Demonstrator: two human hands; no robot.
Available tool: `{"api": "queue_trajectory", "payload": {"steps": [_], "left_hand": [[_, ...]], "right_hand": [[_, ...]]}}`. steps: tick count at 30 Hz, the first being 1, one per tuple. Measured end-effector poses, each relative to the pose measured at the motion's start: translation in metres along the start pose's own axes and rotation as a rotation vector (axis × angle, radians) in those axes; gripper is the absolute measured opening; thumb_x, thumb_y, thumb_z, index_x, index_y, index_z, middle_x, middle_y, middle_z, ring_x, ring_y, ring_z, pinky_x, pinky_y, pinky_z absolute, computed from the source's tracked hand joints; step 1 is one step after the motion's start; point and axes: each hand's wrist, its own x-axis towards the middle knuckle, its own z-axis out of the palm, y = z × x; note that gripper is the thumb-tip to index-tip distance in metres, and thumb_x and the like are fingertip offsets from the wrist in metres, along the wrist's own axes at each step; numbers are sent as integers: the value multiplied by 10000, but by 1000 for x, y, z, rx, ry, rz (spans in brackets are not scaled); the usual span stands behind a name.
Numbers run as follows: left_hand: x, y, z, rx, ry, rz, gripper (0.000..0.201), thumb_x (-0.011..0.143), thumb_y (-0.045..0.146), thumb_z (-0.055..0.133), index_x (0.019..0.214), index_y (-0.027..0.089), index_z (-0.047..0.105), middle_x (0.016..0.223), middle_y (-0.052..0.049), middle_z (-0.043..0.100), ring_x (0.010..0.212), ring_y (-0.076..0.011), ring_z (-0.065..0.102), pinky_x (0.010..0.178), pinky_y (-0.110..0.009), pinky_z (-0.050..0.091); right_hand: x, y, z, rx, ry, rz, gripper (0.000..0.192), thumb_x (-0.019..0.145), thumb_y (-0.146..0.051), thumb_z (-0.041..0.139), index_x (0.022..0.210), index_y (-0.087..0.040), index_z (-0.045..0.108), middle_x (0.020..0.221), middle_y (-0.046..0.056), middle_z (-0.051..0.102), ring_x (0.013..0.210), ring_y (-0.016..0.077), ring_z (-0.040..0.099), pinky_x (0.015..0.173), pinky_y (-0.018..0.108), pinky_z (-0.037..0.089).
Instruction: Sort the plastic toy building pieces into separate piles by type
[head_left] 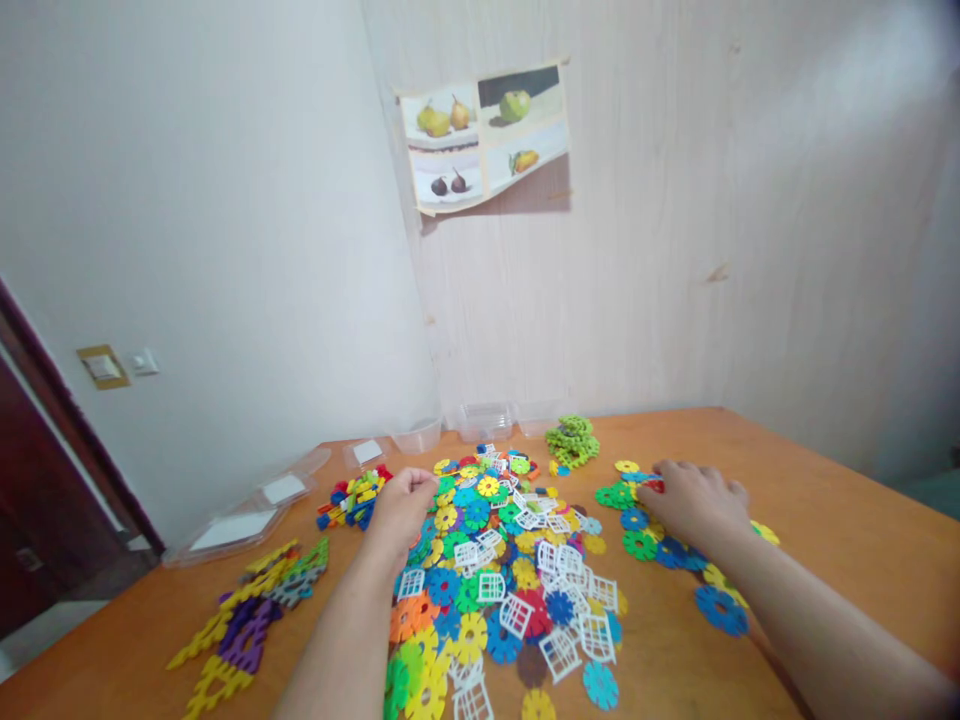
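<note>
A large heap of colourful notched plastic discs [476, 515] spreads over the middle of the table, mixed with white lattice window pieces [516, 613]. My left hand [405, 505] is at the heap's left edge, thumb and fingers pinched together; whatever lies between them is too small to make out. On the right, my right hand [697, 505] rests palm down over a smaller group of discs [640, 545], its fingers apart. A red disc [654, 486] shows by its fingertips, and the palm hides some of the group.
Small mixed blocks [352, 497] lie left of the heap. Nearer are yellow and purple toothed strips [247, 632]. Green pieces [573, 442] are stacked at the back. Clear plastic containers [485, 422] line the wall, with clear lids [232, 530] at the left table edge [169, 580].
</note>
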Motion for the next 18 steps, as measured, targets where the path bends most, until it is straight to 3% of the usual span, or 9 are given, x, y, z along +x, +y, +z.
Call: {"api": "queue_trajectory", "payload": {"steps": [4, 10, 13, 18], "left_hand": [[6, -15, 3, 232, -65, 59, 205, 774, 339, 576, 869, 167, 635, 810, -44, 682, 742, -179, 635, 650, -254, 454], [5, -24, 7, 628, -243, 195, 252, 688, 195, 663, 938, 199, 692, 1006, -67, 710, 980, -228, 629, 794, -262, 444], [2, -21, 8, 709, -304, 213, 252, 700, 150, 636, 937, 206, 699, 1004, -62, 708, 970, -222, 628, 787, -255, 433], [2, -23, 10, 737, -288, 245, 236, 724, 136, 585, 936, 195, 672, 974, -59, 695, 898, -198, 622, 698, -236, 402]], "right_hand": [[-1, -2, -2, -5, -22, -15, 412, 837, -455, 422, 1029, -203, 686, 1140, 168, 674, 1078, 388, 567, 882, 566, 371], [-8, -12, -3, -2, 31, -88, 445, 851, -433, 419, 1145, -207, 664, 1164, 153, 677, 1106, 374, 566, 909, 524, 367], [-15, -23, -4, 20, 66, -151, 441, 861, -426, 421, 1153, -206, 667, 1156, 140, 685, 1109, 357, 566, 918, 494, 364], [-28, -39, -9, 71, 89, -257, 394, 870, -396, 447, 1117, -199, 684, 1148, 127, 687, 1107, 316, 567, 920, 428, 365]]}}
